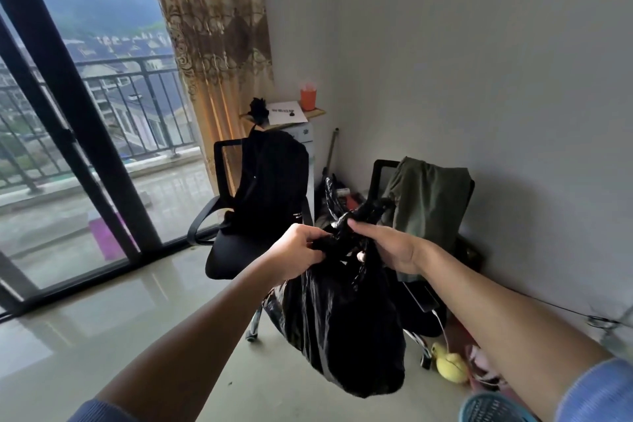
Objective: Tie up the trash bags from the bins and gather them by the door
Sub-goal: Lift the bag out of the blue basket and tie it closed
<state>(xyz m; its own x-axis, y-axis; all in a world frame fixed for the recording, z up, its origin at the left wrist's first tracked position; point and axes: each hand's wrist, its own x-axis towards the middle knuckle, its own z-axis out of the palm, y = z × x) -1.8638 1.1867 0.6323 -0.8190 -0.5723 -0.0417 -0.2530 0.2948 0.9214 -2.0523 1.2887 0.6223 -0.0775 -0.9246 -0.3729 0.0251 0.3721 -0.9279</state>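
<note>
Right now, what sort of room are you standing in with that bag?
Probably a lived-in room of an upper-floor flat. A sliding glass door with a curtain opens onto a railed balcony, and two office chairs stand draped with clothes. Both hands grip the black trash bag.

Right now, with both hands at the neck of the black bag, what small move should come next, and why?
Probably pull the two twisted ends apart to tighten the knot. The left hand and right hand each grip the neck of the bag, which hangs in the air, and the ends look crossed but loose.
</note>
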